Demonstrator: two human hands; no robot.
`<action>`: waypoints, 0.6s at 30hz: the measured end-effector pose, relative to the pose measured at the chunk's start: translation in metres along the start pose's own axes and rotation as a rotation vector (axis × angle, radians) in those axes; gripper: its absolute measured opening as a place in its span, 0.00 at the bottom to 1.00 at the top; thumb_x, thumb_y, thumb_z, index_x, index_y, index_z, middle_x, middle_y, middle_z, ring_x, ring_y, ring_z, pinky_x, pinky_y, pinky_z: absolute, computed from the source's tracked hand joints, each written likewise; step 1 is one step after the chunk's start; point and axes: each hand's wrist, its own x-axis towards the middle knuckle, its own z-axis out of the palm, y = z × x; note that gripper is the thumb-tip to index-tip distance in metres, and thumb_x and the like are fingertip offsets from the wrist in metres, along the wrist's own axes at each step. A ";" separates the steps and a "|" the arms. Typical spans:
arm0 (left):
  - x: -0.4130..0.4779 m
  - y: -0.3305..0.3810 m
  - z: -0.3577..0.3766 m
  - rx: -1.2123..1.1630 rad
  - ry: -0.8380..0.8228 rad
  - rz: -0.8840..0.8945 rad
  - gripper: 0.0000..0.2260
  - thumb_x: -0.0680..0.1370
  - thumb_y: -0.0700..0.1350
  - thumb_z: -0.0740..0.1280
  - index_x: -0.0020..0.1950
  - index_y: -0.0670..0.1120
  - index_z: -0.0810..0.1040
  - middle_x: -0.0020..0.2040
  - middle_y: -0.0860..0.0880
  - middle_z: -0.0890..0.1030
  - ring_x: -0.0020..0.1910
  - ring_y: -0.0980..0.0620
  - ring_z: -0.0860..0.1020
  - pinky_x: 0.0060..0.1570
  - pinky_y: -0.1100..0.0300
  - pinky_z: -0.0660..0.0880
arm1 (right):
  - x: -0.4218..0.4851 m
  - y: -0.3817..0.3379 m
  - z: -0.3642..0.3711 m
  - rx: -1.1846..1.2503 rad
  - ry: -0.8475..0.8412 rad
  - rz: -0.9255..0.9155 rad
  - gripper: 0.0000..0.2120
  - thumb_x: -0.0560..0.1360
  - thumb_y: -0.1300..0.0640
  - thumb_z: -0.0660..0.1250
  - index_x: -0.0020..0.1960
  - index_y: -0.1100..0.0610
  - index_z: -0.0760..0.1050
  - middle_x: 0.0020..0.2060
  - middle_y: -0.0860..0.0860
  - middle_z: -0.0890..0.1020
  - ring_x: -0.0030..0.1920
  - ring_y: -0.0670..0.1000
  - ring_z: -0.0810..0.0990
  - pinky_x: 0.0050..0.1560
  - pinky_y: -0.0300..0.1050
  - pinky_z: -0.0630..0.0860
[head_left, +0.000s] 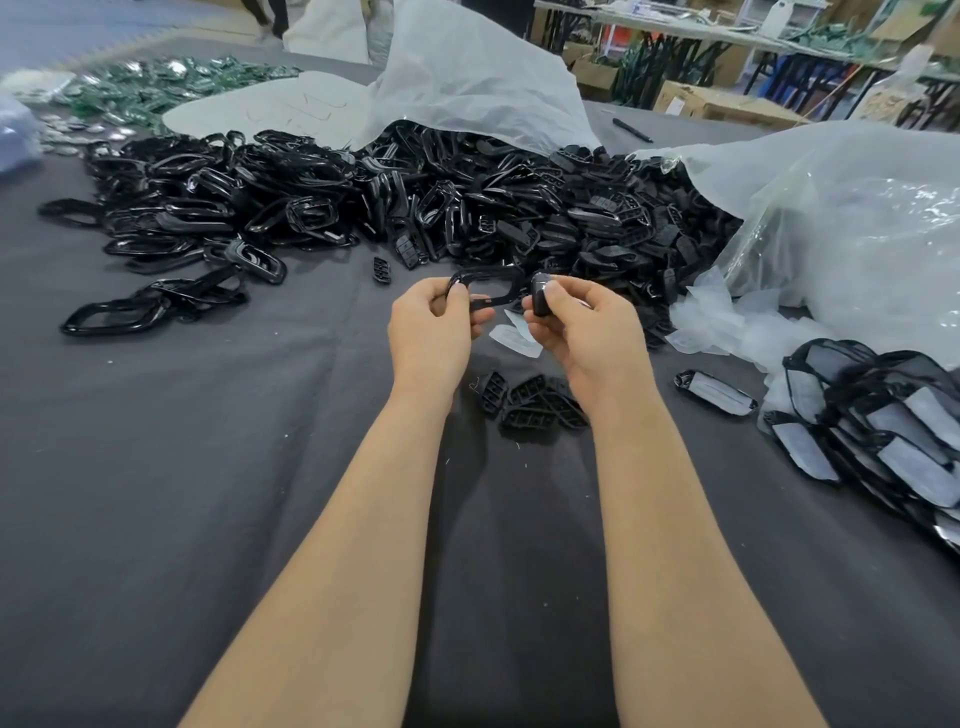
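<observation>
The left hand (431, 332) pinched a glossy black frame (493, 278) by its left end, its open side facing right. The right hand (587, 338) pinched a small black insert (540, 300) just beside it over the mid-table grey cloth (208, 467), likely for fitting together.

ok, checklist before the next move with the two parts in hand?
1. Left hand grips the black frame clear of the cloth: ok.
2. Right hand pinches the small black piece: ok.
3. Piece sits at the frame's right end; contact between them: cannot tell.
4. Piece turned the right way for the frame: cannot tell, fingers cover it.
5. Spare inserts lie on the grey cloth just below the hands: ok.
6. White scrap lies under the hands, likely harmless: ok.
</observation>
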 end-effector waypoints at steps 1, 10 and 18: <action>-0.001 0.000 0.000 0.000 -0.011 0.006 0.09 0.82 0.38 0.59 0.46 0.46 0.76 0.41 0.51 0.82 0.35 0.61 0.82 0.36 0.69 0.76 | 0.000 -0.001 0.000 0.069 -0.041 0.029 0.05 0.80 0.66 0.60 0.54 0.62 0.73 0.37 0.54 0.81 0.32 0.44 0.80 0.35 0.35 0.78; -0.005 0.003 0.003 -0.055 -0.086 0.017 0.05 0.81 0.37 0.60 0.55 0.42 0.73 0.39 0.50 0.82 0.36 0.58 0.83 0.39 0.67 0.78 | -0.004 -0.001 0.002 -0.265 0.068 -0.337 0.09 0.75 0.66 0.67 0.43 0.53 0.74 0.39 0.48 0.79 0.42 0.46 0.78 0.49 0.41 0.77; -0.008 0.004 0.002 -0.055 -0.147 0.049 0.05 0.80 0.42 0.65 0.53 0.42 0.77 0.44 0.46 0.84 0.46 0.51 0.84 0.46 0.62 0.80 | -0.007 0.010 0.007 -0.770 0.120 -0.625 0.06 0.75 0.64 0.66 0.50 0.58 0.79 0.50 0.52 0.76 0.50 0.46 0.73 0.49 0.24 0.65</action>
